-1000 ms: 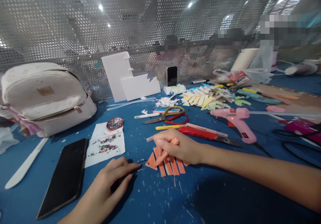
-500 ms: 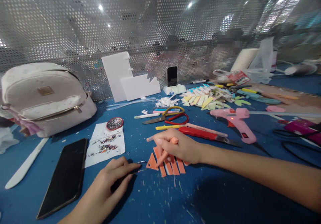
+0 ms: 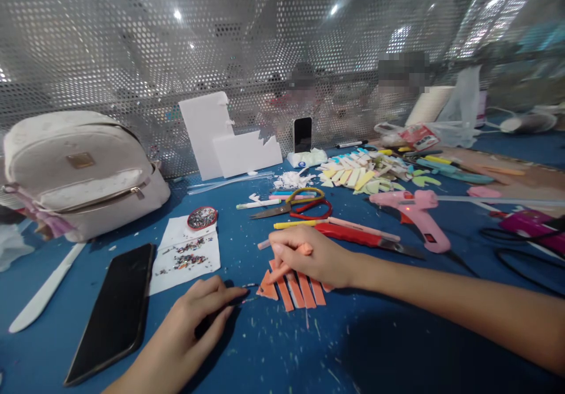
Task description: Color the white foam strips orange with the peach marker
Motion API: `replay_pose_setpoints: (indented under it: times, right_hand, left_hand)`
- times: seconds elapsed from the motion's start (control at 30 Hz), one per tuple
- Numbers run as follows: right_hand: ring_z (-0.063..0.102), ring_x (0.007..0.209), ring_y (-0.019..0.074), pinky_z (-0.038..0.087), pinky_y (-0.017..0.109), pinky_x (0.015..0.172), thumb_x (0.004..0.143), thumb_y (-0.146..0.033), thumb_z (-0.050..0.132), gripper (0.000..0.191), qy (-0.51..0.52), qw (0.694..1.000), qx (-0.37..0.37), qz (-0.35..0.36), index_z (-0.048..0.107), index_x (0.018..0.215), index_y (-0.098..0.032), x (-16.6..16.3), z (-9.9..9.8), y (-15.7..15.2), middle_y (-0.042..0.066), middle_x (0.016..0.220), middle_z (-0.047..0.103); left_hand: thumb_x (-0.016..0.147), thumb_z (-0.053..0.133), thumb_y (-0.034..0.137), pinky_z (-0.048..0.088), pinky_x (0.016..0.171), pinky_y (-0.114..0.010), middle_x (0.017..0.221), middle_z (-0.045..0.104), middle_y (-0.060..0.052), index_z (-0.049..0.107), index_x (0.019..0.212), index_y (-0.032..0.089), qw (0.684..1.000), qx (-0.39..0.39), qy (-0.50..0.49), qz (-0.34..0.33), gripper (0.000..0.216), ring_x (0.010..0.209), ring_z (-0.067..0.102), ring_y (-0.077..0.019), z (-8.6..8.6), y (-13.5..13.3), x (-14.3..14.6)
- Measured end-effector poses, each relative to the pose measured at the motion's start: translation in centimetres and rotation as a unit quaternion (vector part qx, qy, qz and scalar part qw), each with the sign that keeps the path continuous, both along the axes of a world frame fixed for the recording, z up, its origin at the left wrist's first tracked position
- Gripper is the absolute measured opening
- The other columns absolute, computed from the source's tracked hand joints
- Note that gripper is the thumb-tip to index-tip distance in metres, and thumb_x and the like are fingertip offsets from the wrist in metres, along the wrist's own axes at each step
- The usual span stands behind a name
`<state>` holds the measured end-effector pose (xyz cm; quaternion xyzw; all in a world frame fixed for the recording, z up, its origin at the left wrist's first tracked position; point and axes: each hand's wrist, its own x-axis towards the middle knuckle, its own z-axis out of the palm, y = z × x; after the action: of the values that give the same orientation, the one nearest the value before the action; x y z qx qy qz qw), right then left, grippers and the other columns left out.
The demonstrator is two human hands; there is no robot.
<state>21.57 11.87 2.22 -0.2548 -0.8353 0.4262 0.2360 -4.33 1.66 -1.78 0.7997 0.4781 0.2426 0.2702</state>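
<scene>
An orange fishbone-shaped piece (image 3: pixel 305 291), with a triangular head and several strips, lies flat on the blue table. My right hand (image 3: pixel 304 258) is closed round an orange marker (image 3: pixel 281 271), whose tip meets the piece near the head and the first strip; the hand hides the upper ends of the strips. From a hole in the head a thin cord loop (image 3: pixel 251 298) runs left. My left hand (image 3: pixel 198 314) rests on the table with index finger and thumb on the loop's two strands, the other fingers curled under.
Close behind lie a red utility knife (image 3: pixel 348 234), markers and scissors (image 3: pixel 282 210). A pink glue gun (image 3: pixel 424 211) stands right. Left are a black phone (image 3: pixel 110 314), paper with beads (image 3: pixel 170 264), a white plastic knife (image 3: pixel 48 288) and a backpack (image 3: pixel 83 170). Cut pieces (image 3: pixel 366 170) are heaped behind.
The marker's tip has shifted slightly left and up, from the strips' side toward the top of the head. My left hand and the piece have stayed almost still.
</scene>
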Motion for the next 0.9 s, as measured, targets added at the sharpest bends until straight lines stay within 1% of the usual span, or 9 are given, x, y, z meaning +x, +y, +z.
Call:
replay_pose_setpoints:
  times: [0.07,0.2,0.33,0.43,0.57,0.67,0.77,0.8,0.9]
  right_hand:
    - [0.063,0.058,0.0133,0.046,0.025,0.063,0.1,-0.039,0.037,0.04,-0.002,1.0,-0.017,0.009,0.044,0.066,-0.019,-0.01,0.02,-0.07,-0.003,0.056,0.054]
    - [0.064,0.063,0.0139,0.045,0.026,0.064,0.098,-0.037,0.04,0.037,0.007,1.0,0.011,-0.009,0.045,0.066,-0.019,-0.08,0.22,-0.17,-0.001,0.061,0.059]
    - [0.059,0.05,0.0116,0.042,0.024,0.054,0.099,-0.04,0.037,0.04,-0.004,0.998,-0.065,0.006,0.039,0.065,-0.02,-0.12,0.42,-0.22,-0.001,0.056,0.058]
    - [0.062,0.057,0.0129,0.041,0.023,0.055,0.097,-0.04,0.041,0.038,0.008,0.999,-0.034,-0.011,0.043,0.065,-0.019,-0.09,0.43,-0.2,0.0,0.059,0.057]
    - [0.061,0.052,0.0121,0.039,0.023,0.053,0.099,-0.038,0.037,0.039,0.003,0.998,-0.055,0.003,0.041,0.065,-0.019,-0.05,0.41,-0.17,-0.002,0.054,0.055]
    - [0.062,0.059,0.0128,0.042,0.024,0.058,0.098,-0.037,0.04,0.038,0.006,1.0,-0.013,-0.014,0.045,0.065,-0.018,-0.05,0.49,-0.18,0.0,0.059,0.059]
    - [0.062,0.053,0.0123,0.04,0.023,0.053,0.098,-0.039,0.038,0.039,0.002,0.998,-0.056,-0.007,0.043,0.065,-0.019,-0.06,0.62,-0.23,0.0,0.057,0.059]
    - [0.062,0.052,0.0117,0.04,0.022,0.053,0.098,-0.039,0.038,0.039,0.006,0.998,-0.06,-0.008,0.043,0.065,-0.019,-0.07,0.66,-0.25,0.0,0.057,0.058]
    - [0.063,0.057,0.0118,0.042,0.023,0.058,0.097,-0.038,0.041,0.038,0.014,0.999,-0.026,-0.026,0.044,0.066,-0.018,-0.07,0.74,-0.32,-0.001,0.06,0.056]
  left_hand:
    - [0.103,0.038,0.031,0.048,0.077,-0.022,0.096,0.06,-0.003,0.06,0.127,0.033,1.0,0.0,-0.001,0.0,0.033,0.087,0.062,-0.0138,-0.06,0.02,-0.01]
    - [0.103,0.038,0.031,0.048,0.076,-0.022,0.095,0.06,-0.002,0.059,0.128,0.035,1.0,-0.004,0.002,-0.004,0.033,0.087,0.062,-0.0135,-0.07,0.04,-0.06]
    - [0.104,0.038,0.03,0.048,0.077,-0.021,0.095,0.059,-0.001,0.059,0.127,0.038,1.0,-0.006,0.003,-0.007,0.032,0.088,0.061,-0.0124,-0.03,0.05,-0.11]
    - [0.104,0.038,0.03,0.047,0.076,-0.02,0.094,0.059,0.0,0.058,0.127,0.039,1.0,-0.008,0.004,-0.008,0.032,0.087,0.061,-0.0118,0.0,0.09,-0.1]
    - [0.104,0.038,0.031,0.046,0.077,-0.021,0.094,0.058,0.0,0.057,0.128,0.04,1.0,-0.014,0.004,-0.004,0.032,0.087,0.06,-0.0116,0.02,0.13,-0.05]
    - [0.104,0.038,0.032,0.046,0.077,-0.02,0.096,0.058,0.0,0.058,0.128,0.039,1.0,-0.017,0.003,0.0,0.032,0.088,0.06,-0.0118,-0.02,0.01,-0.04]
    - [0.104,0.038,0.032,0.046,0.077,-0.021,0.096,0.058,-0.001,0.059,0.127,0.037,1.0,-0.016,0.002,0.004,0.032,0.088,0.06,-0.0123,-0.06,-0.14,-0.06]
    - [0.104,0.038,0.033,0.046,0.077,-0.021,0.095,0.058,-0.001,0.059,0.127,0.037,1.0,-0.016,0.002,0.005,0.032,0.087,0.06,-0.0124,-0.07,-0.17,-0.06]
    - [0.104,0.037,0.032,0.046,0.076,-0.021,0.094,0.059,-0.002,0.06,0.128,0.035,1.0,-0.017,0.004,0.004,0.033,0.085,0.061,-0.0125,0.01,-0.15,-0.03]
